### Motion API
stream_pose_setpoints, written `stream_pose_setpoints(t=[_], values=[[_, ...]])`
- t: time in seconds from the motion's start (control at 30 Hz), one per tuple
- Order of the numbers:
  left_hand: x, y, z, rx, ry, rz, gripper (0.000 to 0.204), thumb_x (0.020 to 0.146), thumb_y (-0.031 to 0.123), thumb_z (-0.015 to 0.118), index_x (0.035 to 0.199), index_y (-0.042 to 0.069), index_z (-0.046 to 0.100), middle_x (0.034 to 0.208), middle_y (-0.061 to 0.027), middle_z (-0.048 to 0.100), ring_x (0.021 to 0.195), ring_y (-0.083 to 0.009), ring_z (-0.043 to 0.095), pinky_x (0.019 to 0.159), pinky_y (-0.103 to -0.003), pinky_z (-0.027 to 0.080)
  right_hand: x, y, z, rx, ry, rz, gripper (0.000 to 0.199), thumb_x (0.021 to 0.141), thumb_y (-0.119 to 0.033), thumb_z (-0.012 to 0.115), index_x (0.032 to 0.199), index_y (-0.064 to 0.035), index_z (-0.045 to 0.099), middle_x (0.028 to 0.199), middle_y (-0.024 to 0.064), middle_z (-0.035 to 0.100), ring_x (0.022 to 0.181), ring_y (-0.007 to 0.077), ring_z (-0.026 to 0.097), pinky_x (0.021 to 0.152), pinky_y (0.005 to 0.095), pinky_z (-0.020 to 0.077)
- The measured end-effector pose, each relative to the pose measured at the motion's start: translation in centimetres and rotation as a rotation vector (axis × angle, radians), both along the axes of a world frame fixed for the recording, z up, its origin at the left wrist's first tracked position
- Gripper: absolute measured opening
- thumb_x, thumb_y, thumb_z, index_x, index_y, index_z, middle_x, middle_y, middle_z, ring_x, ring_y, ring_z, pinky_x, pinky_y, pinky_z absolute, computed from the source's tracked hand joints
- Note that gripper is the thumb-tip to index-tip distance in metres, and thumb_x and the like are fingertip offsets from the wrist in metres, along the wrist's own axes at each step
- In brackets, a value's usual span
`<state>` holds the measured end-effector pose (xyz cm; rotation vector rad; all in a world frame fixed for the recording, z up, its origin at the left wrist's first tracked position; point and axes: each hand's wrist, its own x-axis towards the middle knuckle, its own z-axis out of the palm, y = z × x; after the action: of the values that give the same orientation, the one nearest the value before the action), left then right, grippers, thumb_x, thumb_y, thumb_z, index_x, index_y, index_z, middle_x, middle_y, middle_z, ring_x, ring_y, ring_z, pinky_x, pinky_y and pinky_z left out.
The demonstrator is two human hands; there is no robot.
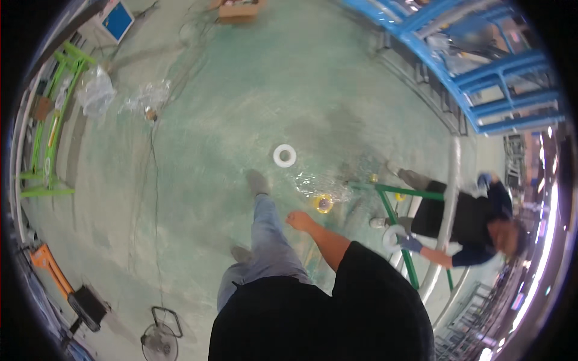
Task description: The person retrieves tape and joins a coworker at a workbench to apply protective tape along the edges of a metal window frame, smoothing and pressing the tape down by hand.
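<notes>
At upper left, lettering on a blue panel [116, 23] is too small to read. A white roll [294, 157] lies flat on the green floor [198, 120], beyond the right hand [297, 221], whose bare forearm angles forward and leftward from a black sleeve [373, 271], fingers curled together; the left hand is out of view, its state I cannot tell. Just right lies a yellow-edged roll [316, 207], then a co-worker's gloved hand [410, 243].
</notes>
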<state>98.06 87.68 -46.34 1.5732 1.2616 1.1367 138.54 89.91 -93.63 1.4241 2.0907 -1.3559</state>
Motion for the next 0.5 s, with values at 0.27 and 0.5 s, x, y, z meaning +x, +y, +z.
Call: stream_pose_setpoints(t=[0.27, 0.5], values=[[-0.1, 13.6, -15.8, -0.361, 0.066, 0.116, 0.074, 0.092, 0.051, 0.077, 0.144, 0.0, 0.065, 0.154, -0.0209, 0.059, 0.143, -0.0447, 0.058, 0.121, -0.06, 0.041, -10.3, 22.0, -16.0, -0.197, -0.019, -0.3, 0.054, 0.095, -0.048, 0.074, 0.124, -0.0027, 0.077, 0.118, 0.0246, 0.078, 0.115, 0.0405, 0.074, 0.101, 0.0509, 0.0571], [4.5, 14.7, -33.4, -0.619, 0.042, -0.123, 0.075, 0.086, 0.05, 0.086, 0.146, 0.01, 0.067, 0.159, -0.0183, 0.057, 0.153, -0.0466, 0.047, 0.125, -0.065, 0.034, -8.8, 26.3, -31.6, -0.157, -0.19, -0.431, 0.07, 0.088, -0.046, 0.082, 0.143, -0.005, 0.069, 0.137, 0.0264, 0.073, 0.13, 0.0416, 0.069, 0.111, 0.0487, 0.0536]])
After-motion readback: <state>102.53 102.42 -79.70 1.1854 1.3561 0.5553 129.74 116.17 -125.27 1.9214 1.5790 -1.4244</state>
